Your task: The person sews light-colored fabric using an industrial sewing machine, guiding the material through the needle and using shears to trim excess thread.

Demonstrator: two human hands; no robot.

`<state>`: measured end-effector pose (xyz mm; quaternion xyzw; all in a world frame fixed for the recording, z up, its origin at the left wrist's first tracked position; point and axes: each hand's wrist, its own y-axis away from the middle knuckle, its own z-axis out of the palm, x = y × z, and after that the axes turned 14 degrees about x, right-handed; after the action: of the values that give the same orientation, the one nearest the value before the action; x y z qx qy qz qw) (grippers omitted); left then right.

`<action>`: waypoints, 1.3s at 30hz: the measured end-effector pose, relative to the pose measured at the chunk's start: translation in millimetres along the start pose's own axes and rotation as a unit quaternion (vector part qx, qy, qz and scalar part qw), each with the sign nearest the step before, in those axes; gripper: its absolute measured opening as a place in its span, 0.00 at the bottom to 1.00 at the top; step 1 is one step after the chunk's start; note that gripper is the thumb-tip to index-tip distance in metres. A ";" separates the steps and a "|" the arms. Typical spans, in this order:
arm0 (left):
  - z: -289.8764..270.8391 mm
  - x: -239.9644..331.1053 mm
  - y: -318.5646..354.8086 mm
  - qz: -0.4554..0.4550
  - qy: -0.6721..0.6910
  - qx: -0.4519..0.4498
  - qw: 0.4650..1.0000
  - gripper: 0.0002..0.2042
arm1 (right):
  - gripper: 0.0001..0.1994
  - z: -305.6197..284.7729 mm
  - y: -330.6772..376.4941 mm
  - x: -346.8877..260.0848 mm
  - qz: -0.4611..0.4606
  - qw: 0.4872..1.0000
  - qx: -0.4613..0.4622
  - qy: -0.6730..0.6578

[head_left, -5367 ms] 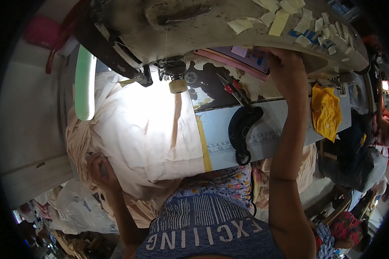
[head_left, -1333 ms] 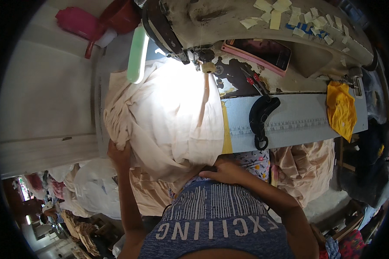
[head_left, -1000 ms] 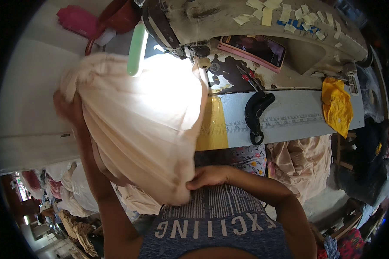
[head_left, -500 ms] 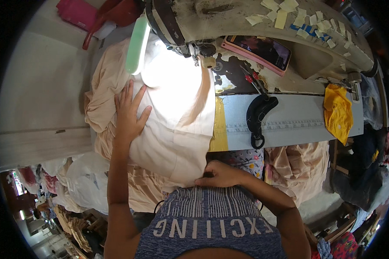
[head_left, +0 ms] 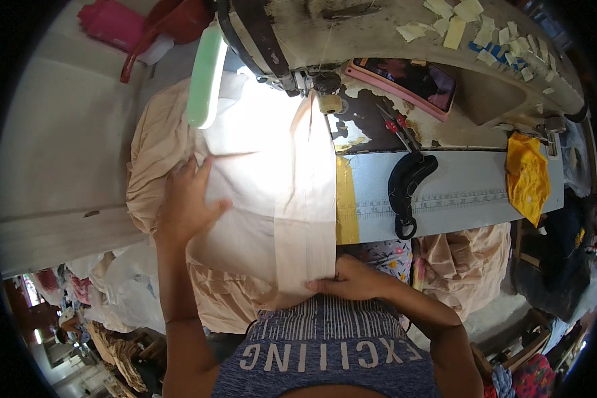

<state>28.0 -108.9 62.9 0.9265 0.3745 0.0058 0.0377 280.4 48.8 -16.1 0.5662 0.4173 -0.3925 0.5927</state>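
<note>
A pale peach cloth [head_left: 245, 232] lies under the head of a sewing machine [head_left: 312, 79], brightly lit near the needle. A folded strip [head_left: 305, 239] runs along its right edge toward me. My right hand [head_left: 361, 278] pinches the near end of this strip between thumb and fingers, close to my body. On the cloth's left part rests my left hand [head_left: 186, 202], its thumb spread away from slightly bent fingers. A crease runs rightward from those fingertips. Bunched cloth [head_left: 156, 159] of the same colour is heaped beside my left hand.
A green-white lamp [head_left: 205, 79] hangs left of the needle. Right of the cloth are a ruler strip [head_left: 444, 196], a curved black tool [head_left: 404, 192], red-handled snips [head_left: 398, 126], a phone [head_left: 411, 86] and a yellow cloth [head_left: 527, 176]. Peach fabric [head_left: 467, 265] hangs below.
The cloth's right edge now shows as a straight folded strip. My left hand has shifted left and nearer, its fingers more bent. The right hand still pinches the near edge.
</note>
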 end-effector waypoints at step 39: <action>60.4 100.8 -63.7 0.053 0.471 0.226 0.851 0.14 | 0.07 -99.5 -82.1 -46.7 -0.288 0.876 0.364 0.133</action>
<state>58.7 2.8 -3.8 0.8140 0.2882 0.3587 -0.3545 182.4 143.7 -1.4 0.6434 0.4648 -0.5909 0.1445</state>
